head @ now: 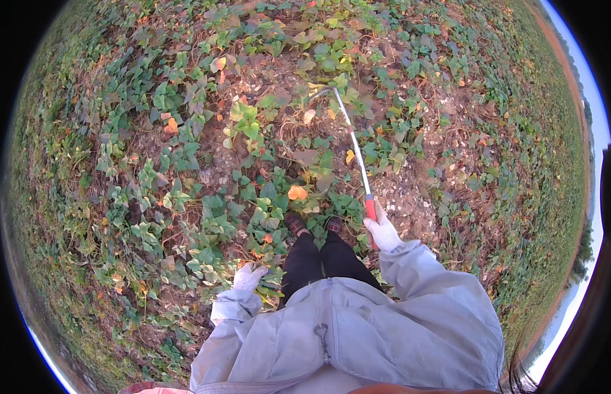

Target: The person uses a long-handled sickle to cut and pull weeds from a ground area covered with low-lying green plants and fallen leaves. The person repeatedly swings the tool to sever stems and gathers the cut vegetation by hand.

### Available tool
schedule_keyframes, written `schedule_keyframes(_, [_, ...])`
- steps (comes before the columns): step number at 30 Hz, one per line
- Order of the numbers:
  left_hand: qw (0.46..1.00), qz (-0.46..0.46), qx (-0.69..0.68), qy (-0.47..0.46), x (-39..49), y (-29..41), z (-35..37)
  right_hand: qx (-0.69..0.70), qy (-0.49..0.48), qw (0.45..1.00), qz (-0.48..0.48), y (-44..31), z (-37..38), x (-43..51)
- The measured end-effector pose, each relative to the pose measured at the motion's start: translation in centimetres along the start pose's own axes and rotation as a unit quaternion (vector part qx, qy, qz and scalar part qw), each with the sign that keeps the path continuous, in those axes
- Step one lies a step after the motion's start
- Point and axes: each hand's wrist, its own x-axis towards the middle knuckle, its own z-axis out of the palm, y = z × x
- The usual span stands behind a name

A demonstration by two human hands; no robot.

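Note:
My right hand (382, 231), in a white knit glove, grips the red handle of a sickle-like hand tool (357, 147). Its straight metal shaft reaches forward over the plants. At the far end a thin curved blade (321, 92) bends to the left, among the leaves. My left hand (249, 277), gloved the same way, hangs low beside my left leg, close to green leaves. Whether its fingers hold any vine cannot be made out. Trailing vines (216, 216) with lobed leaves, like sweet potato, spread in front of my feet.
Dark shoes (295, 223) stand among the vines. Bare brown soil with pale stones (409, 202) shows right of the tool. Yellow and orange leaves (297, 192) are scattered about. A dirt track (564, 54) and trees (582, 253) border the field at far right.

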Motion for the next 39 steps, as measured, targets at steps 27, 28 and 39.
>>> schedule_keyframes(27, [0.998, 0.014, 0.056, -0.016, -0.7, 7.9, 7.5, 0.249, 0.128, 0.959, 0.038, 5.2, -6.5, 3.8])
schedule_keyframes(28, [0.999, -0.003, 0.047, -0.008, -1.3, 8.0, 7.3, 0.309, 0.131, 0.941, 0.047, 5.1, -3.4, 5.5])
schedule_keyframes(39, [0.997, -0.061, 0.032, 0.047, -5.7, 5.9, 6.3, 0.215, -0.283, 0.895, 0.268, 4.6, -0.6, -3.5])
